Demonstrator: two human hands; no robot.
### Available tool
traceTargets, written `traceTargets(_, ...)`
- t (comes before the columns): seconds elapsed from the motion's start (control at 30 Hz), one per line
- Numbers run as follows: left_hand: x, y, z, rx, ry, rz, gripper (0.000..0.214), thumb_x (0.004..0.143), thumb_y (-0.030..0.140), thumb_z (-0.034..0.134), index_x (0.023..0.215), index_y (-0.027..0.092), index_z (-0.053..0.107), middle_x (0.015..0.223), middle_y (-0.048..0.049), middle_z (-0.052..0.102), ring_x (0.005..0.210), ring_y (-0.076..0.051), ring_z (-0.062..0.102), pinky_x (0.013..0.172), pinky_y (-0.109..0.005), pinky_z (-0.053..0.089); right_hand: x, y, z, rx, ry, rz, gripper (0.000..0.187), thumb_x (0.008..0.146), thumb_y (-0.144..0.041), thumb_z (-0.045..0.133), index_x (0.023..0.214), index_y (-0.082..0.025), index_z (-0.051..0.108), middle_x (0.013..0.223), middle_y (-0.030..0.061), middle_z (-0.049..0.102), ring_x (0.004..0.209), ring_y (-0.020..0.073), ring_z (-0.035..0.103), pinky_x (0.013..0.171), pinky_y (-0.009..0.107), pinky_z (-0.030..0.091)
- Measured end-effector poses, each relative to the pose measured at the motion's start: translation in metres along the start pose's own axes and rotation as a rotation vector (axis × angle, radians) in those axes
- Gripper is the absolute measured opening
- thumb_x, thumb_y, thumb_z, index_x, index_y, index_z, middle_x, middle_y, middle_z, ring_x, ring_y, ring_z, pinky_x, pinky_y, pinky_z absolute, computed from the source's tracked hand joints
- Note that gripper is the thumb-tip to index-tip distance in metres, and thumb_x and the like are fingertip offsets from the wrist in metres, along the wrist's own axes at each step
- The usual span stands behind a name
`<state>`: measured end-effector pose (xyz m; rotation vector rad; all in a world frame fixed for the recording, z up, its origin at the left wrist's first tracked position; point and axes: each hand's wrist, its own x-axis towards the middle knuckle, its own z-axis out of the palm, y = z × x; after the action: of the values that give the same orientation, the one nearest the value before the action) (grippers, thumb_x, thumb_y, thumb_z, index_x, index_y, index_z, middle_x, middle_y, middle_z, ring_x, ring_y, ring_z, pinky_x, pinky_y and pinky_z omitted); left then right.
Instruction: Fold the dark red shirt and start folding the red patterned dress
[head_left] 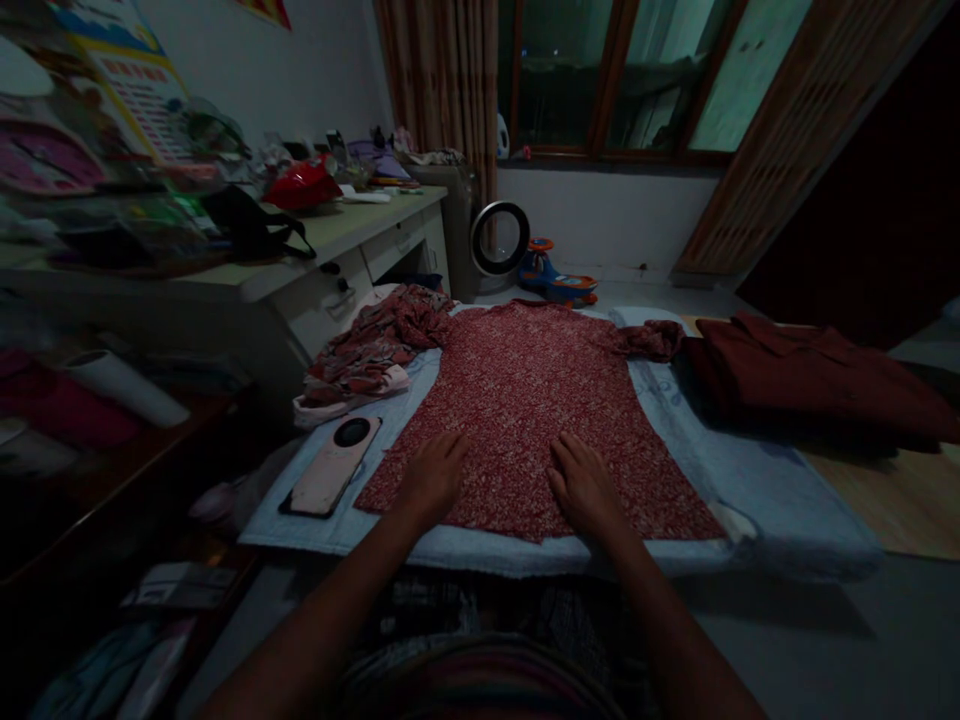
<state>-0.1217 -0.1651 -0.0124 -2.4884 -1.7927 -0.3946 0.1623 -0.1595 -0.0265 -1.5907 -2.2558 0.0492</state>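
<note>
A red shirt (pixel 525 400) with a small pale pattern lies spread out on a light blue cloth (pixel 780 510), its hem toward me. My left hand (pixel 435 475) rests palm down on the lower left part of the shirt, fingers stretched out. On the lower right part, my right hand (pixel 583 485) lies flat, also with fingers extended. Neither hand grips anything. The shirt's right sleeve (pixel 656 340) is bunched on the cloth. Left of the shirt lies a phone (pixel 334 465) with a round camera ring, and beyond it a crumpled patterned garment (pixel 375 345).
Folded dark red clothes (pixel 817 375) are stacked at the right, over a wooden board (pixel 900 500). A cluttered desk (pixel 337 225) runs along the left wall. By the window stand a washing machine (pixel 471 235) and a blue and orange ride-on toy (pixel 555 275).
</note>
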Motion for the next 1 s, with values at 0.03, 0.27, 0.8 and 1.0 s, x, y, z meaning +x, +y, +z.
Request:
traceTargets(0.03,-0.004,-0.012,-0.004,0.025,-0.004,-0.044,0.046,0.09,0.012,0.041,0.133,0.021,0.054,0.137,-0.0093,0.056,0.126,-0.024,0.05,0.109,-0.042,0.039,0.0,0.0,0.0,-0.003,-0.002,0.001,0.045,0.096,-0.032,0.043,0.137,-0.017,0.053,0.147,0.0139,0.048,0.137,0.028,0.041,0.113,0.048,0.032)
traceTargets(0.27,0.015,0.011,-0.016,0.042,0.075,-0.208,0.039,0.091,0.012,0.039,0.124,0.013,0.059,0.133,-0.0149,0.059,0.127,-0.028,0.05,0.111,-0.047,0.036,0.0,-0.002,0.001,-0.006,0.007,0.002,0.045,0.096,-0.031,0.044,0.137,-0.017,0.052,0.147,0.0146,0.048,0.137,0.0284,0.041,0.113,0.049,0.033)
traceTargets(0.8,0.028,0.095,0.019,-0.218,-0.154,0.242,0.054,0.099,0.041,0.04,0.148,0.018,0.036,0.156,-0.0088,0.037,0.146,-0.023,0.029,0.12,-0.043,0.023,-0.013,0.02,-0.009,0.039,0.004,0.021,0.044,0.094,-0.029,0.045,0.136,-0.015,0.054,0.145,0.0127,0.051,0.134,0.0261,0.044,0.113,0.046,0.034)
traceTargets(1.0,0.027,0.1,0.009,-0.21,-0.206,0.221,0.062,0.098,0.051,0.038,0.15,0.016,0.034,0.158,-0.0105,0.033,0.147,-0.026,0.027,0.121,-0.045,0.021,-0.022,0.046,-0.021,-0.028,0.029,0.149,0.04,0.093,-0.029,0.047,0.128,-0.016,0.059,0.141,0.0153,0.053,0.132,0.0298,0.045,0.112,0.049,0.034)
